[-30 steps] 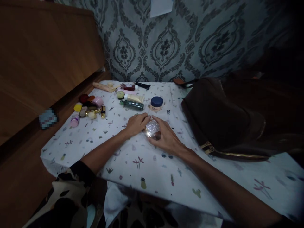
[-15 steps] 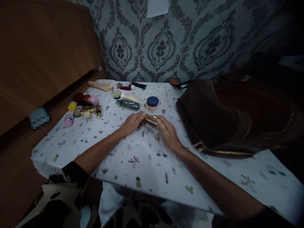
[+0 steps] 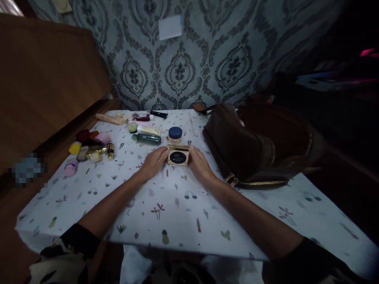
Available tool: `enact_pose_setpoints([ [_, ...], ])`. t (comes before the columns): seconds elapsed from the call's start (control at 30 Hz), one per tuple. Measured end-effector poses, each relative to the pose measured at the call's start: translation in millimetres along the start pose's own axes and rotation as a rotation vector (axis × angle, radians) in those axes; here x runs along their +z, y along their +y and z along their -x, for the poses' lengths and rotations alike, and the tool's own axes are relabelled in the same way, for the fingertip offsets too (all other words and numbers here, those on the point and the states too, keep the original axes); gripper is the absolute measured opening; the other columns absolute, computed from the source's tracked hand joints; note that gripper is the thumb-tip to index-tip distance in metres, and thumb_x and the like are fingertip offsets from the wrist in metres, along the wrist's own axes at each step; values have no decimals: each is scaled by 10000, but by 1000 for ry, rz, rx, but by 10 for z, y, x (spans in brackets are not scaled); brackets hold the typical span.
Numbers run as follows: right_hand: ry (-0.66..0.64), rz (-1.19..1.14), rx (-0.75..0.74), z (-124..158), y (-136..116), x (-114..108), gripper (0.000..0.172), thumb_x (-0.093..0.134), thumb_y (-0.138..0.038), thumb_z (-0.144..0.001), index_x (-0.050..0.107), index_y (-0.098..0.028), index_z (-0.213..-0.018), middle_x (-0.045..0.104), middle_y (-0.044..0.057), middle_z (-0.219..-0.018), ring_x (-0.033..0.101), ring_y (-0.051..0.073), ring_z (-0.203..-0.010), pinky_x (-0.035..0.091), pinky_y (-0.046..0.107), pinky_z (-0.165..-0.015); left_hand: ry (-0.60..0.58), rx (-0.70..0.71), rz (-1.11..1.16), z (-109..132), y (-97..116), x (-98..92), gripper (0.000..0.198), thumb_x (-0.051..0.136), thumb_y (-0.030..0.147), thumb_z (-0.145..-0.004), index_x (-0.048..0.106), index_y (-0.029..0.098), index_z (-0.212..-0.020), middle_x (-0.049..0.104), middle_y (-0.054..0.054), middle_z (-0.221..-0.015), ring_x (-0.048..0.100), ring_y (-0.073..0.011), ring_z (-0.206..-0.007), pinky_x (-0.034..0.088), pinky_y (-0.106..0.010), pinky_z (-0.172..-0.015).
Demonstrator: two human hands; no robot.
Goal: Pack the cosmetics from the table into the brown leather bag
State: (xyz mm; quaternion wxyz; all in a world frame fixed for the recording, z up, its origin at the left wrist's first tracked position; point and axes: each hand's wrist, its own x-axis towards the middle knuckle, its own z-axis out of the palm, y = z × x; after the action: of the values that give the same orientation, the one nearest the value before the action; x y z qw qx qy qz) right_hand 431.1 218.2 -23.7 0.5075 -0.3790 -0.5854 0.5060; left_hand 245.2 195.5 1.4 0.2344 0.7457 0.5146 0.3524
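Between my two hands stands a small gold box [image 3: 179,157] with a black oval on its front face. My left hand [image 3: 154,161] grips its left edge, and my right hand [image 3: 200,162] holds the right edge. The fingers behind the box are hidden. Just behind it is a jar [image 3: 175,135] with a dark blue lid. A dark green bottle [image 3: 148,138] lies to the left of the jar, with a pale cream tube [image 3: 150,130] and a small green-lidded pot [image 3: 132,127] beyond it.
Several small cosmetics, among them a yellow item [image 3: 75,148] and a pink-purple bottle [image 3: 70,168], cluster at the left of the patterned tablecloth [image 3: 133,221]. A large dark brown bag [image 3: 237,146] takes up the right side. Patterned wallpaper [image 3: 204,71] rises behind.
The gold box has been turned so its face with the black oval shows toward me. Both hands still hold it. The camera view has shifted, moving the scene leftward.
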Motion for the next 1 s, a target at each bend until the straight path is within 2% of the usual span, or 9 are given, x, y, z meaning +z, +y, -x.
enact_pose_setpoints([
  [0.17,-8,-201,75,-5,-110,34,637,455,-756,-863,685,-185,-1026,744,82,-968,648,264,-1050,521,401,-917,45,-49,83,-33,40,112,492,290,589,-997,582,201,-921,647,-51,-880,606,-216,-973,469,-334,-886],
  [0.27,-22,-359,129,-6,-151,42,616,515,-751,-833,672,-175,-987,742,81,-881,664,258,-974,532,392,-863,79,-45,136,-83,51,172,539,300,635,-977,586,186,-884,647,-57,-873,601,-218,-977,474,-337,-891],
  [0.4,-14,-455,196,-23,-130,29,562,572,-726,-816,642,-181,-932,723,66,-788,668,237,-867,539,369,-775,109,-36,213,-160,82,224,564,336,650,-962,611,163,-889,681,-70,-921,615,-209,-957,481,-328,-896],
  [0.43,-15,-470,202,-29,-117,22,548,582,-717,-816,633,-182,-922,717,59,-775,665,229,-844,536,360,-754,120,-48,236,-175,93,236,570,347,659,-954,617,162,-886,684,-65,-897,623,-201,-910,495,-318,-856],
  [0.5,-14,-498,210,-44,-90,5,516,588,-697,-825,613,-186,-892,701,45,-745,652,209,-787,527,340,-710,128,-102,280,-196,112,263,589,364,687,-936,617,162,-851,654,-35,-754,605,-166,-696,506,-283,-671],
  [0.6,8,-496,248,-66,-54,-16,487,553,-687,-854,559,-205,-786,647,23,-662,604,175,-667,490,310,-611,119,-190,349,-206,124,296,587,404,721,-905,597,173,-816,512,33,-552,447,-107,-424,372,-236,-412],
  [0.67,1,-478,258,-74,-37,-23,480,534,-683,-865,541,-214,-765,636,22,-657,594,170,-656,476,304,-593,121,-204,395,-203,122,306,571,437,727,-890,580,182,-798,478,47,-524,420,-93,-387,330,-221,-369],
  [0.87,-33,-513,175,-44,-59,-11,455,661,-644,-781,579,-199,-830,667,5,-737,613,161,-724,502,306,-706,147,-221,460,-179,111,282,541,479,707,-881,573,186,-772,467,58,-498,386,-70,-350,273,-199,-324],
  [1.0,-80,-445,131,-26,-123,-32,478,668,-670,-766,584,-200,-796,605,-30,-663,557,131,-640,481,281,-646,171,-251,554,-174,104,261,518,541,694,-851,571,183,-770,472,63,-505,381,-68,-348,277,-196,-302],
])
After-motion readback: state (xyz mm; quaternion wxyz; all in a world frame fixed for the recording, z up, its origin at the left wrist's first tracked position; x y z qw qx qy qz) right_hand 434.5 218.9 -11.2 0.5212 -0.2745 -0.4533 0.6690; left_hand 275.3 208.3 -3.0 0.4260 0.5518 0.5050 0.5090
